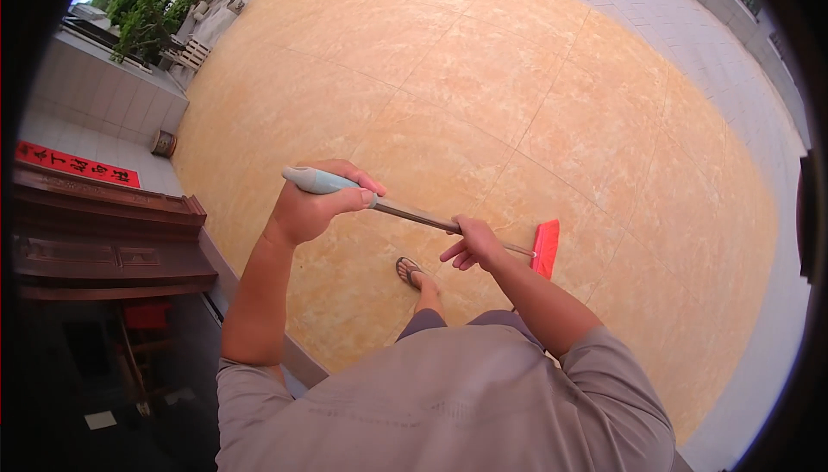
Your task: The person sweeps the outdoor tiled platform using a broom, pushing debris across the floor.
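Note:
A broom slants across in front of me, its grey and pale-blue handle grip [320, 180] at upper left. My left hand [307, 210] is wrapped around that grip, thumb along its lower side. Farther down, my right hand [477, 244] holds the metal shaft [414, 214] between thumb and forefinger, the other fingers loosely extended. The red broom head [545, 249] appears beyond my right forearm, over the tiled floor [569, 129]. Whether its bristles touch the floor, I cannot tell.
My sandalled foot [409, 273] stands below the shaft. Leftward are a dark wooden door [110, 258], its doorway, and a cylindrical container [163, 143] by the wall. Potted plants [145, 26] and a pale slatted wooden piece [189, 53] lie at upper left. Grey paving [705, 52] borders the tiles.

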A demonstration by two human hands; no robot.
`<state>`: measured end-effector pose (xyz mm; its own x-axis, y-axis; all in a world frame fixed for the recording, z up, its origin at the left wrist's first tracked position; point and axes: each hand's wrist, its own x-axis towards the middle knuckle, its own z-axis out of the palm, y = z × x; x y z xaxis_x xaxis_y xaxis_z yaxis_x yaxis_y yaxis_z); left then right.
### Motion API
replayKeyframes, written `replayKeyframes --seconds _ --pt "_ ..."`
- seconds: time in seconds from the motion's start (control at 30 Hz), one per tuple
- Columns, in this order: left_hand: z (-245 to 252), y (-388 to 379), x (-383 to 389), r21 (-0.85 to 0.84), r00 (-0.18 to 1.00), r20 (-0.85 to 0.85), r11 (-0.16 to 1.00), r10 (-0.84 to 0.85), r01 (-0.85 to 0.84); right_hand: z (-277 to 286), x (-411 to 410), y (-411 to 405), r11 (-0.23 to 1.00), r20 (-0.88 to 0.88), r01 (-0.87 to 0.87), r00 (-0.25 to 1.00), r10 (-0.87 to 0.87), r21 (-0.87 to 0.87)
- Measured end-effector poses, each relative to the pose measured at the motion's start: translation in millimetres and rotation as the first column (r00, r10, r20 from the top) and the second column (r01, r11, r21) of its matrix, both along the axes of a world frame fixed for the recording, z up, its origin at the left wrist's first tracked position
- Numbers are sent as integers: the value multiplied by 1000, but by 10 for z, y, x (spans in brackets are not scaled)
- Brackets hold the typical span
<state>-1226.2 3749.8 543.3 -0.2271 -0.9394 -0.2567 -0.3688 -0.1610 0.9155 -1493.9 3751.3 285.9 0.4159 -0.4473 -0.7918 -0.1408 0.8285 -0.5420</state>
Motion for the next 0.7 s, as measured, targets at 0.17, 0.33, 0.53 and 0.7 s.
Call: replayKeyframes --seconds 0.17,0.33,0.53,0.7 --pt "885 -317 1642 -145 984 176 989 27 -1 152 2494 -541 990 274 128 956 -105 -66" --pt "1087 -669 2313 -218 820 572 959 -24 180 91 4485 -1263 998 491 48 869 -56 29" --pt "878 -564 2401 -507 812 577 818 90 270 339 5281 -1812 964 528 -94 821 217 -250" --pt "1461 -301 2192 -608 849 499 769 175 198 845 4583 -2053 857 582 -226 652 486 -463"
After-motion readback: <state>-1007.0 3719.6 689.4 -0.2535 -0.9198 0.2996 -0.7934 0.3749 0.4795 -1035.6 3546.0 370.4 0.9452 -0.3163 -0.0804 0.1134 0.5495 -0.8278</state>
